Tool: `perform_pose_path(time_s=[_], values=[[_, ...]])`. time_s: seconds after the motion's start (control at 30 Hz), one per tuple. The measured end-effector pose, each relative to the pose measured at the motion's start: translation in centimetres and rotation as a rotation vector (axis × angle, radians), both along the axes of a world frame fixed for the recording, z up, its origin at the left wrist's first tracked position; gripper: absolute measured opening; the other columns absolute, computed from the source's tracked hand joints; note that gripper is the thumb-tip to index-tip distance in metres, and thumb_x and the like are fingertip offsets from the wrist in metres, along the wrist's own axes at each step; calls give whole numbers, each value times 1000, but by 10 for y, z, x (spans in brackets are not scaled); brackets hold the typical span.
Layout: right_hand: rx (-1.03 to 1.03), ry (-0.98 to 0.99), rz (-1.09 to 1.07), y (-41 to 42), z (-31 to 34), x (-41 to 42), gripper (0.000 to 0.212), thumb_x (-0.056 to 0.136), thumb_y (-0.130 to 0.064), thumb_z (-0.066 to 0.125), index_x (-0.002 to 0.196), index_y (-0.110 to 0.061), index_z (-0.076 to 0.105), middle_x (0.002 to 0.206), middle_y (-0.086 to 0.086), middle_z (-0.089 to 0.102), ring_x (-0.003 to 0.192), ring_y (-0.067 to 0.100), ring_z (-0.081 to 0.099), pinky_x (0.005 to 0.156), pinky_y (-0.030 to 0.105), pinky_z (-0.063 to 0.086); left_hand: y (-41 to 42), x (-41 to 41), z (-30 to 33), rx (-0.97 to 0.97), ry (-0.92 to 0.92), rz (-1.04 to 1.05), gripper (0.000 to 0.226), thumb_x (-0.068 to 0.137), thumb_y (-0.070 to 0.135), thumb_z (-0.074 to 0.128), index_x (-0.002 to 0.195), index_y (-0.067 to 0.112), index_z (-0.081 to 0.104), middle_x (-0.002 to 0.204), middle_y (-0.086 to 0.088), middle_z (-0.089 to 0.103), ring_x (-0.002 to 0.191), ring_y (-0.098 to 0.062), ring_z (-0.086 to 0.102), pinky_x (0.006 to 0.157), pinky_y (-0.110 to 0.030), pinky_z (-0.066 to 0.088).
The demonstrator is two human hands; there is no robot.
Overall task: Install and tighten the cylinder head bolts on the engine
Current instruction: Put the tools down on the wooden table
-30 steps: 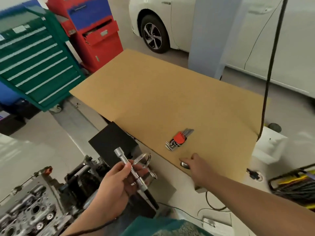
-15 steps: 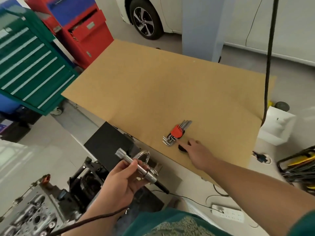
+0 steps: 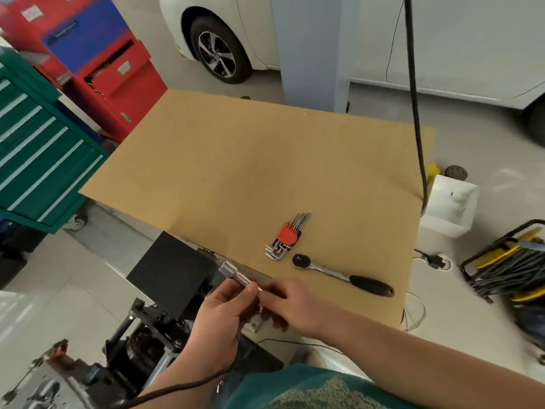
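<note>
Hands meet at the near edge of the surface (image 3: 236, 160): the left hand (image 3: 219, 314) grips a socket extension (image 3: 236, 274), and the right hand (image 3: 290, 304) seems to pinch its near end. Ratchet (image 3: 343, 274) lies beside the hex keys (image 3: 286, 236). Engine (image 3: 44, 379) sits lower left.

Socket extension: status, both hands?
Left hand holds socket extension; right hand pinches its near end. Ratchet lies free on cardboard. Nothing obstructing.
</note>
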State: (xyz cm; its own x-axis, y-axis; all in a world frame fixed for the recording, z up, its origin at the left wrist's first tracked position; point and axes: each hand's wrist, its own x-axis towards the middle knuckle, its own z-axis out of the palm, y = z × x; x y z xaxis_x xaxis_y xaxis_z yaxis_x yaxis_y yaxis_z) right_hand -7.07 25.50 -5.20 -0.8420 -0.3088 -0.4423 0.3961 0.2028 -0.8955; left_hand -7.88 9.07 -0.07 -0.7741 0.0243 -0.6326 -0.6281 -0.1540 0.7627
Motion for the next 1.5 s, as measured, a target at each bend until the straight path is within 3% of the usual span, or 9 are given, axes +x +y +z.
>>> perform_pose_path(time_s=[0.2,0.4,0.57,0.73,0.9,1.03,1.23,1.37,1.5], values=[[82,51,-5,17,1,15,32,98,-54,49,83,-33,67,70,-11,64,65,3,58,71,41,53,14,4,-4,-50,-31,-70,24,90,16,73,110,3,77,101,-15,80,75,-19,76,64,-30,59],[243,140,-51,18,1,26,52,84,-78,35,90,-38,67,72,-21,64,63,-2,58,59,26,43,28,14,-9,13,-100,18,33,86,13,75,115,-2,73,110,-23,77,85,-28,73,79,-36,57],[162,101,-42,17,10,17,24,98,-65,46,93,-60,68,73,-21,67,65,-3,60,64,25,42,26,11,-2,-27,-45,3,20,89,23,76,100,7,80,110,-21,78,96,-30,77,89,-43,61],[188,19,52,41,24,13,29,104,-45,52,82,-36,67,74,-10,68,63,6,57,68,33,48,8,-7,6,-888,433,-415,69,82,65,78,140,36,53,121,27,64,109,1,63,93,-30,56],[388,169,239,43,25,21,14,104,-38,53,98,-30,62,96,-3,71,84,16,64,81,39,53,6,-4,-1,-1406,1326,-1325,42,97,43,52,130,22,66,131,0,67,123,-26,63,112,-52,48],[410,197,264,34,21,31,22,105,-44,49,110,-29,64,97,-7,67,86,14,61,76,34,50,15,-17,8,-1358,1018,-1785,21,104,26,42,121,21,53,108,0,68,87,-25,67,80,-43,57],[383,169,229,33,25,32,27,99,-55,52,104,-34,67,70,-16,59,64,2,54,61,28,43,8,-25,11,-1330,1059,-1880,12,104,25,39,114,20,44,92,-1,62,64,-26,53,51,-39,39],[642,325,381,42,32,35,50,97,-75,31,126,-45,57,66,-13,52,64,1,48,55,29,31,2,-32,17,-1338,1037,-1949,10,106,29,43,111,24,36,78,3,53,55,-23,50,46,-34,22],[521,261,287,63,40,36,59,80,-89,34,122,-52,53,77,-16,58,69,-1,54,61,29,43,2,-33,29,-1253,921,-1791,13,109,43,39,119,34,38,89,5,61,69,-22,60,57,-38,40]])
